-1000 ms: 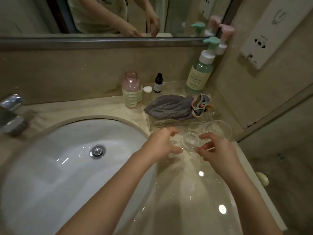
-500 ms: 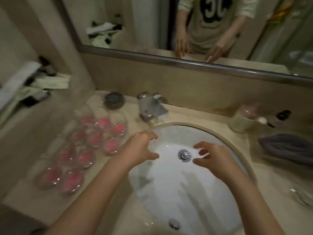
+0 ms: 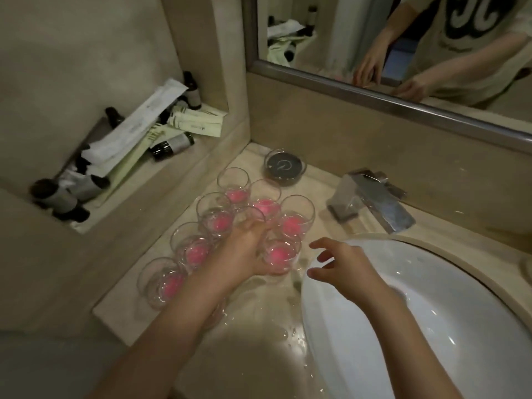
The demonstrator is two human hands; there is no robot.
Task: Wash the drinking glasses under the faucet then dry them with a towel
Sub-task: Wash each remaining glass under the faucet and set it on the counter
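Note:
Several clear drinking glasses with pink liquid (image 3: pixel 296 223) stand clustered on the beige counter left of the white sink (image 3: pixel 431 312). My left hand (image 3: pixel 247 251) wraps around the nearest glass (image 3: pixel 280 254) at the sink's left rim; that glass still rests on the counter. My right hand (image 3: pixel 342 272) hovers over the sink's left edge with fingers spread and nothing in it. The chrome faucet (image 3: pixel 371 203) sits behind the sink, with no water running. No towel is in view.
A small round glass dish with a dark inside (image 3: pixel 285 168) stands behind the glasses. A wall niche (image 3: pixel 129 148) on the left holds dark bottles and packets. A mirror (image 3: pixel 403 47) runs above the counter. Water drops lie on the counter (image 3: pixel 259 326) near me.
The view swung from the right end of the counter, across the sink, to the left end. Both hands moved left; my left hand took hold of a pink-filled glass.

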